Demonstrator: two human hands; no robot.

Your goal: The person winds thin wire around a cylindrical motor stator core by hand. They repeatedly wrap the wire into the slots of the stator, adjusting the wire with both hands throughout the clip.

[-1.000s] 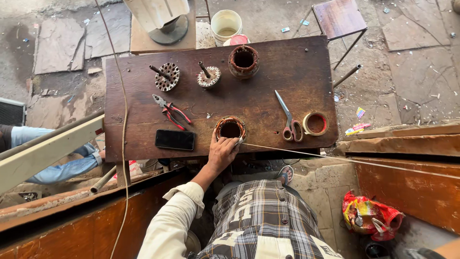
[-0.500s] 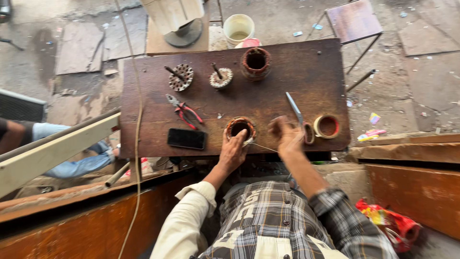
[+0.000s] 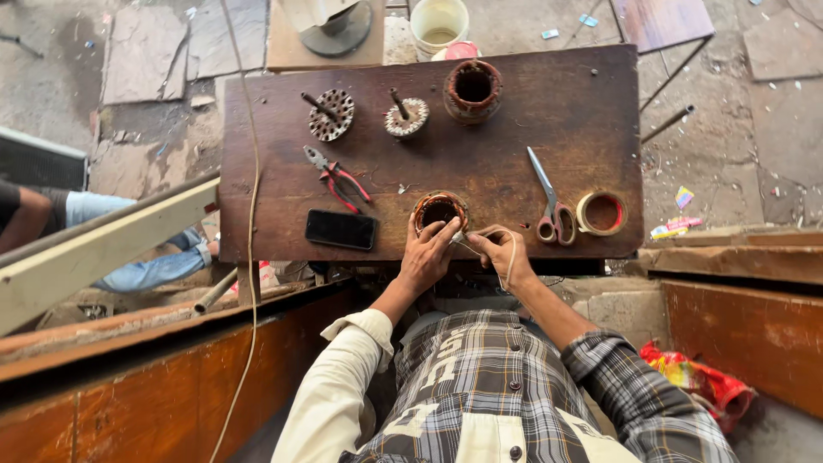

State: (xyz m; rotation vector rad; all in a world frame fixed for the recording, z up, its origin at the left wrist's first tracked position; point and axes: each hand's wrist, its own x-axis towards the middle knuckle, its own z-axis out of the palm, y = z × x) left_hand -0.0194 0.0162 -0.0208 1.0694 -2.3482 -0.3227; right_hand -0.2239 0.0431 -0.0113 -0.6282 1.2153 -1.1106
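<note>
- The left hand rests on the near rim of a small copper-wound stator, fingers curled over its edge and holding it down on the dark wooden worktop.
- The right hand sits just right of the stator, fingers pinched narrow on a thin pale cord that loops down over the hand; the cord's other end runs towards the stator, but where it ends is too small to tell.
- Left of the stator lies a black phone; beyond that, red-handled pliers.
- Right of the stator lie scissors, blades pointing away, and a roll of tape just beyond them.
- Far side of the stator: two toothed rotor-like parts and a larger wound stator.
- Risks, as I judge them:
  - The stator stands close to the worktop's near edge; a hard tug on the cord could drag it off if the left hand's hold slackens.
  - The slack loop over the right hand could snag on a finger or tangle.
  - The scissors lie near the right hand; a sideways sweep could knock them.
  - Too much pull might snap the cord or disturb the windings.
</note>
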